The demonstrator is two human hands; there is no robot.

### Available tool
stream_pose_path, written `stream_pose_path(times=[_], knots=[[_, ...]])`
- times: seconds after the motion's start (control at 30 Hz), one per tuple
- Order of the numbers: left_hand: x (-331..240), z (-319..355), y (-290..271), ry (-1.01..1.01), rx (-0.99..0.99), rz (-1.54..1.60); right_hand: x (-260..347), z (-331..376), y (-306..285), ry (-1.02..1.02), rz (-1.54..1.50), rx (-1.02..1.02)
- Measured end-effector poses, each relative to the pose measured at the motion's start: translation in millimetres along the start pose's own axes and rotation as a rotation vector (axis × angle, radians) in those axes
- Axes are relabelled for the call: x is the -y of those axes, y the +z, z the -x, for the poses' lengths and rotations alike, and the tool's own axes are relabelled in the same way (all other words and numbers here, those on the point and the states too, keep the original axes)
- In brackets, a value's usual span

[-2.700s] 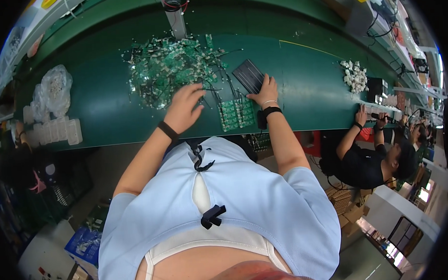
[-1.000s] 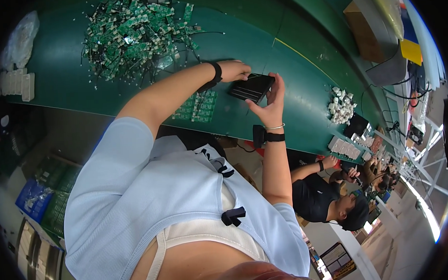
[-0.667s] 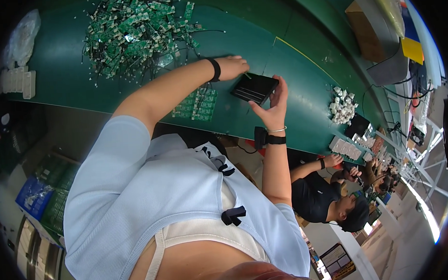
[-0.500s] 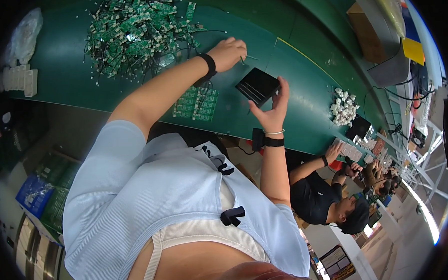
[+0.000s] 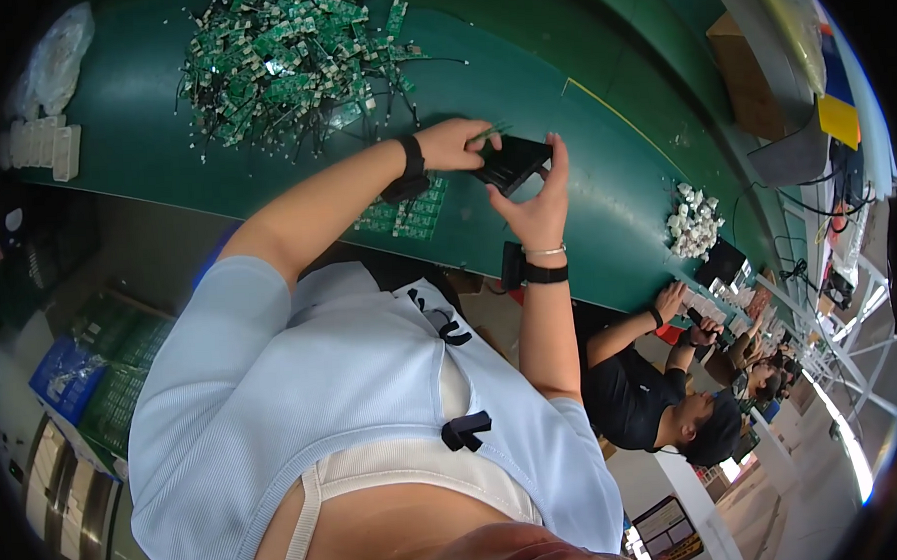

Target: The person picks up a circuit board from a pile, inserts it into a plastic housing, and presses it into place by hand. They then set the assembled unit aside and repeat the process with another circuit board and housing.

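Left hand [image 5: 451, 145] pinches a green strip [image 5: 493, 131], right hand [image 5: 538, 212] holds a black box [image 5: 515, 161], circuit boards [image 5: 423, 217] sit lined up, a heap [image 5: 284, 72] doesn't.

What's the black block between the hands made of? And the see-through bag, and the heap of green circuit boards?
Black block: maybe plastic or painted metal; it's dark with a soft sheen.
Bag: likely thin plastic film; it's cloudy, wrinkled and glossy.
Green circuit boards: probably coated fibreglass, perhaps with metal parts; they look flat, with shiny pale bits.
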State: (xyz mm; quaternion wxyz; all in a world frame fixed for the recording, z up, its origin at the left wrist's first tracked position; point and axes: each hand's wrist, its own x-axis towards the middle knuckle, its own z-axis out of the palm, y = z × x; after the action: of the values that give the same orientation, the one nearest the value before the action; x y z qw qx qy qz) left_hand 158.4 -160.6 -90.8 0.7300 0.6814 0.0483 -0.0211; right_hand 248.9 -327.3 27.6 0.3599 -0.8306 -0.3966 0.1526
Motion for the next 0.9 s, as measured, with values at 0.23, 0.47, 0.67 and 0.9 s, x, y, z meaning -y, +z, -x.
stream_pose_path(times=[0.23, 0.47, 0.67, 0.9], knots=[[-9.4, 1.4, 8.6, -0.021, 0.063, 0.064, 3.7, 2.0, -1.9, 0.011, -0.024, 0.003], [-16.3, 3.6, 3.8, -0.014, 0.079, -0.118, 24.7, 6.8, -26.0, 0.0, -0.267, -0.162], [-22.6, 10.4, -7.8, 0.018, -0.101, -0.103, 13.7, 6.2, -17.5, -0.023, -0.016, -0.133], [-8.0, 18.1, -3.8, -0.014, -0.084, -0.198, -2.9, 1.2, -2.4, 0.033, -0.106, -0.017]])
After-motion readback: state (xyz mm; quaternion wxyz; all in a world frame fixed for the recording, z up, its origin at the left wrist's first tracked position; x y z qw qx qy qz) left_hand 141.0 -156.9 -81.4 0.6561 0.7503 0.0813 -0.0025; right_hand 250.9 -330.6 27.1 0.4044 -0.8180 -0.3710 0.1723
